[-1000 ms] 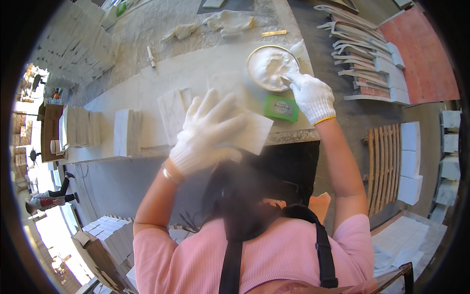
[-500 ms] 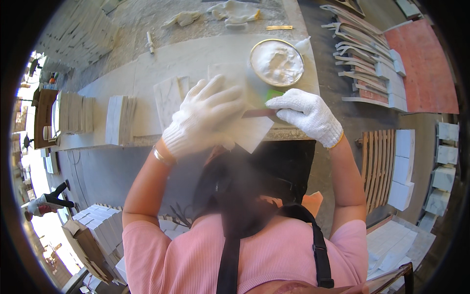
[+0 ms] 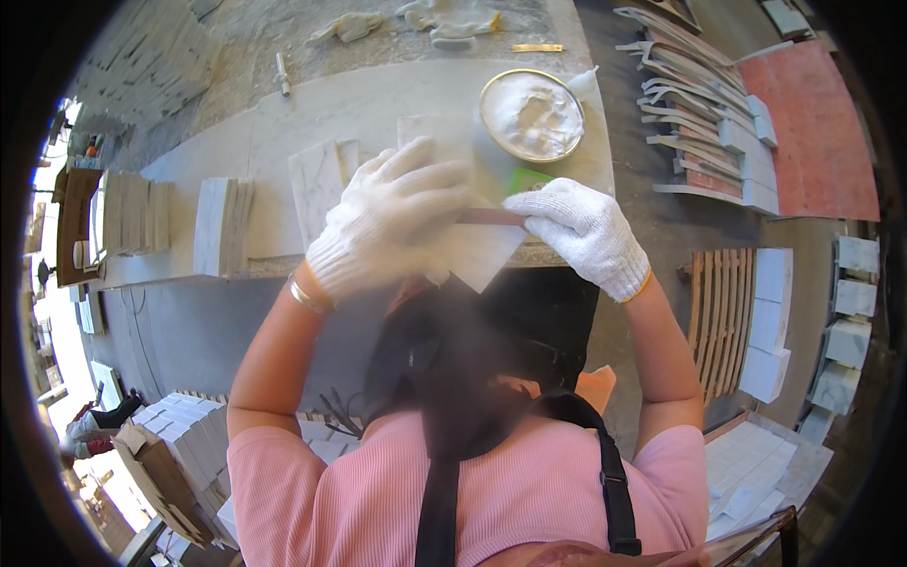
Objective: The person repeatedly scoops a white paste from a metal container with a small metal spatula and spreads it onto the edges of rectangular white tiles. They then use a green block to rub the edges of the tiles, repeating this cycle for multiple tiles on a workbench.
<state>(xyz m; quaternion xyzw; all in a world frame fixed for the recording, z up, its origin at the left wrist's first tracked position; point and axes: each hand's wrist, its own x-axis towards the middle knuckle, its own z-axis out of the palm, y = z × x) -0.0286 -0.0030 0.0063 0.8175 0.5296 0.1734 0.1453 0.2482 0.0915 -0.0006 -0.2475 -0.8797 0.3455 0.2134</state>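
Right hand [image 3: 581, 231] — gripping a brown strip [image 3: 491, 217]; left hand [image 3: 392, 208] — over white tile [image 3: 485, 257].

I'm seeing gold rimming the round tub [image 3: 539, 160] of white paste [image 3: 529, 115]; below it a packet [image 3: 531, 179] is showing green, a thin strip [image 3: 491, 217] reddish brown, the right glove [image 3: 584, 231] yellow-edged white, the shirt [image 3: 364, 487] ribbed pink.

- A smooth grey floor [image 3: 189, 326] shows next to the long, dusty grey table [image 3: 246, 80].
- On the right, a brown wooden pallet with thin slats [image 3: 723, 321] lies low — square white blocks [image 3: 770, 317] sit right by its slats.
- Farther off that side is a big, flat, red board [image 3: 822, 142].
- Bright white light [image 3: 74, 357] shines at the far left — things there look washed out.
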